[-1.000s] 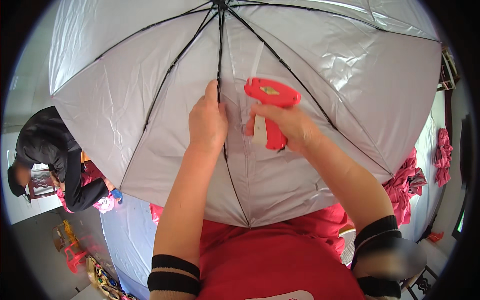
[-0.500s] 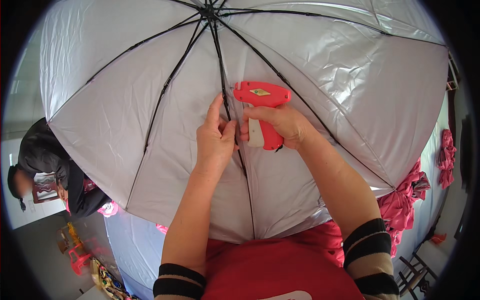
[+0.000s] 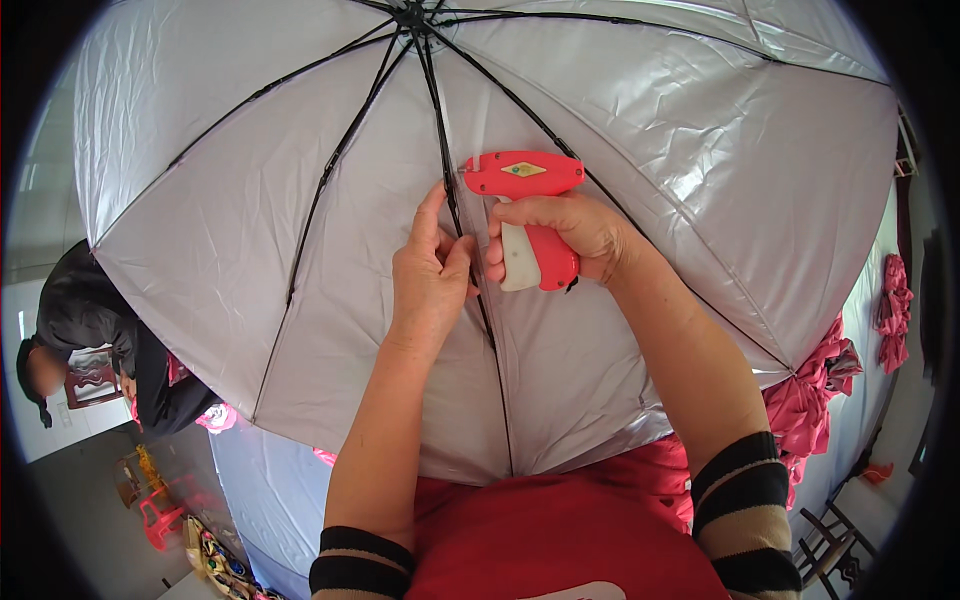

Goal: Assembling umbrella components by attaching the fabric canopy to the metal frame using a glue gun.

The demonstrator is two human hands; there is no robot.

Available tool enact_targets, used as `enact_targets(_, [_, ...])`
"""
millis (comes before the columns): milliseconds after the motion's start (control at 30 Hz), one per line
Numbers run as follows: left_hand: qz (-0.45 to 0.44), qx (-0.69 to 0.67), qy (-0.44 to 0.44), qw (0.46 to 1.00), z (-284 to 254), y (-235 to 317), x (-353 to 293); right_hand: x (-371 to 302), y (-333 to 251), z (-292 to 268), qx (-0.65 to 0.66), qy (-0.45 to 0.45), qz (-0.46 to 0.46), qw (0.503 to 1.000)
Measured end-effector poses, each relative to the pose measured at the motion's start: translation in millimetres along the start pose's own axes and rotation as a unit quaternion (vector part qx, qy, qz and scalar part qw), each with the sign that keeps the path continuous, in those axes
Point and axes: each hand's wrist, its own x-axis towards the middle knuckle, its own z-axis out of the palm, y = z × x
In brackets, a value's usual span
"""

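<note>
An open umbrella [image 3: 370, 250] spreads its silver-grey inner side before me, black ribs fanning out from a hub [image 3: 411, 15] at the top. My left hand [image 3: 428, 275] pinches a middle umbrella rib [image 3: 447, 165] and the cloth seam beside it, its forefinger stretched up along the rib. In my right hand [image 3: 590, 235] is a red tagging gun [image 3: 530, 173] with a pale trigger, my fingers wrapped round its grip. The gun's nose points left at the seam, close to the left forefinger's tip. Whether the needle is in the cloth is too small to tell.
Bunched pink cloth [image 3: 805, 405] lies at the right edge of the umbrella, with a folded pink bundle [image 3: 893, 308] farther off. Another person in dark clothes [image 3: 90, 310] sits at the left. A red plastic stool [image 3: 160, 518] and a dark wooden chair [image 3: 832, 540] stand lower down.
The tagging gun has risen slightly and turned more level, its nose shifting a little left toward the seam. My left hand stays in place on the rib.
</note>
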Motion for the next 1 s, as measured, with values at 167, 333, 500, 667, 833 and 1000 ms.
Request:
enact_targets(167, [0.013,-0.007,-0.006,1.0,2.1,-2.9,0.1,4.7,-4.3,-1.5,-0.012,-0.007,0.02,1.0])
enact_targets(333, [0.01,-0.015,-0.005,1.0,4.4,-4.6,-1.6,5.3,-10.1,6.8,-0.069,0.037,0.041,0.996])
enact_targets(500, [0.011,0.026,0.021,0.999,5.4,-6.3,-2.1,2.3,-10.4,12.3,-0.169,0.078,-0.023,0.982])
enact_targets(667, [0.024,0.047,0.03,0.998,8.3,-5.8,-6.0,-0.3,-7.0,22.4,-0.216,0.094,-0.035,0.971])
enact_targets(833, [0.029,0.079,0.051,0.995,7.0,-4.5,-12.0,-11.6,2.3,12.4,-0.068,0.054,-0.039,0.995])
enact_targets(1000, [0.101,0.358,0.034,0.928,21.0,-48.3,-67.6,-77.2,51.6,-3.2,0.034,0.077,-0.037,0.996])
